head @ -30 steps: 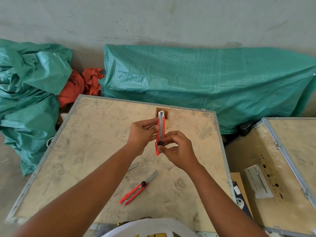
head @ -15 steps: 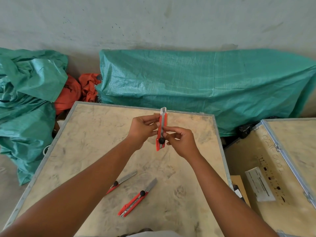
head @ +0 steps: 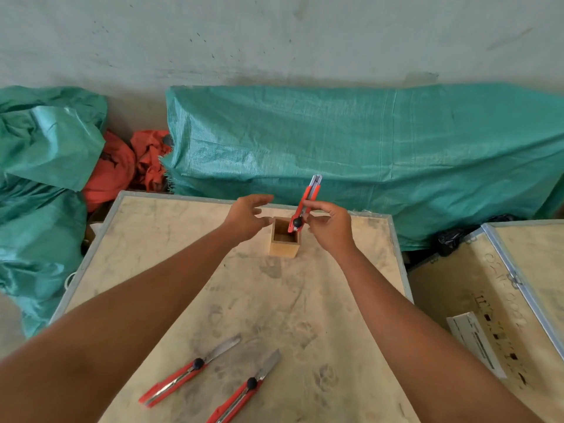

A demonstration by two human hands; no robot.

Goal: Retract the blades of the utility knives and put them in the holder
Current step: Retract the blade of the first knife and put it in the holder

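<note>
Storage/work area: plywood crates [head: 320,300], tarp-covered goods [head: 366,154], concrete wall [head: 274,35]

Nearest knife's [head: 236,396] handle end cut off by the bottom edge.

Both arms fwd; left hand [head: 247,215] open, fingers spread; right hand [head: 331,225] pinched shut.

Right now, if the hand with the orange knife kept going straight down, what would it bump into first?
Probably the wooden holder. The right hand holds the orange knife with its lower end just above the holder's open top, so the knife would likely slide inside, though depth is hard to judge.
</note>
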